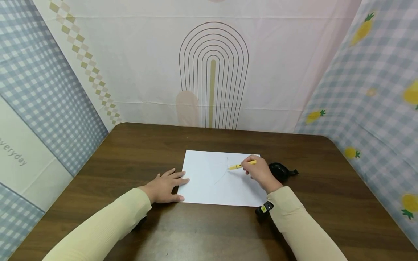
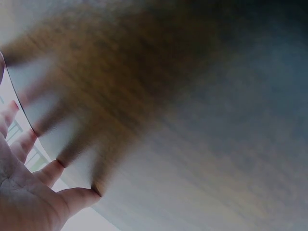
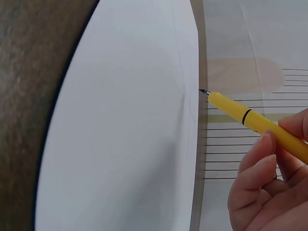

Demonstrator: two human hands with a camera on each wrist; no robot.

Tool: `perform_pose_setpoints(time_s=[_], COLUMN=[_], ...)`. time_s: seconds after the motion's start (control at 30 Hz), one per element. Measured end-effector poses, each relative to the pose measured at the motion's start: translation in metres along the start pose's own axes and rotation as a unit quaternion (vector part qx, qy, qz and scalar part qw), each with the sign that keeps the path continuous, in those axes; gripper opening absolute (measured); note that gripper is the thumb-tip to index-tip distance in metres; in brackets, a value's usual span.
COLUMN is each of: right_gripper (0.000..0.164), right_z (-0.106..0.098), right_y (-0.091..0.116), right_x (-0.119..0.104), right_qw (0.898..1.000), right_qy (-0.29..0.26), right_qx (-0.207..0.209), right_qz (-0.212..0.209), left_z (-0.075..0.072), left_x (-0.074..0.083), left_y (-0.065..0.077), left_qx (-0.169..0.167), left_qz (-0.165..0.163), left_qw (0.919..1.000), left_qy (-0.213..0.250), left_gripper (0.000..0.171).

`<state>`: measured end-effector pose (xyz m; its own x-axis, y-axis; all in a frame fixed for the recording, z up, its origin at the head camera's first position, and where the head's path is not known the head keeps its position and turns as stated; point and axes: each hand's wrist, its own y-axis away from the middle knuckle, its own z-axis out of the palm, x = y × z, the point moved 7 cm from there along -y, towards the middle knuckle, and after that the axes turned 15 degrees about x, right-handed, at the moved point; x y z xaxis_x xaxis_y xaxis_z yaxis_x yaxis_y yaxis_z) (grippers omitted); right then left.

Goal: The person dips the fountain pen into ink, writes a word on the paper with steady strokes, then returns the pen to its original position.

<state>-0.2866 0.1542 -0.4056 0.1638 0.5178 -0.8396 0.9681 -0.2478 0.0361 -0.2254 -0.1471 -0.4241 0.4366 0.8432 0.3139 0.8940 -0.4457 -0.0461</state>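
Note:
A white sheet of paper (image 1: 199, 192) lies on the brown wooden table, with a thin horizontal line and a long stroke curving down to the left drawn on it. My right hand (image 1: 259, 172) pinches a yellow fountain pen (image 3: 231, 108) between thumb and fingers. The nib points left, close to the curved stroke; in the right wrist view it seems lifted slightly off the sheet. At the paper's left edge my left hand (image 1: 166, 186) rests with fingers spread, some fingertips on the sheet. Those spread fingers (image 2: 79, 196) also show in the left wrist view.
Behind my right hand sits a black rounded object (image 1: 278, 172) with a short strap, partly hidden. A black device (image 1: 263, 210) is worn at my right wrist. The wooden table (image 1: 202, 232) ends at a patterned cloth backdrop (image 1: 143, 65), with checked cloth (image 1: 375, 108) at the sides.

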Motion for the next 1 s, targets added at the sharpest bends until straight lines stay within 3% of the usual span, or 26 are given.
perform_pose_setpoints(time_s=[1.0], right_gripper=[0.015], right_z=[0.003], right_y=[-0.017], right_x=[0.001], right_qw=[1.0], right_qy=[0.002], right_qx=[0.019], right_qz=[0.016], left_z=[0.003], left_x=[-0.002], left_y=[-0.002], left_qx=[-0.006], left_qz=[-0.002], left_qw=[1.0], left_qy=[-0.002], left_gripper=[0.066])
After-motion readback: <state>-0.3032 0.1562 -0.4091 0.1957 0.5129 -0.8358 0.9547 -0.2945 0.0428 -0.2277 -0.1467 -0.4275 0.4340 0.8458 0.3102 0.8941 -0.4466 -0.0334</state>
